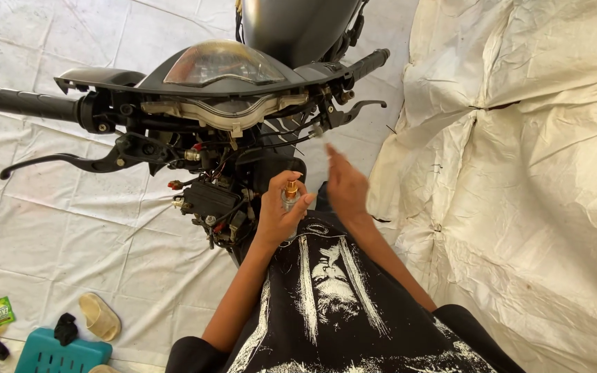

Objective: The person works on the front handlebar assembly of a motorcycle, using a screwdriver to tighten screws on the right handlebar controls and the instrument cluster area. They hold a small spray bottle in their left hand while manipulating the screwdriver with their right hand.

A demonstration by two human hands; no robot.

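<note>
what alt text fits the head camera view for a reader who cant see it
The left hand grips a small bulb with a brass base in front of a motorcycle's stripped handlebar, its wiring exposed. The right hand hovers open beside it, blurred. White sheets cover the ground.

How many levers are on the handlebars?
2. One lever hangs under the left grip, at the picture's left. The other lever sits under the right grip, upper middle. Others may hide behind the wiring.
</note>
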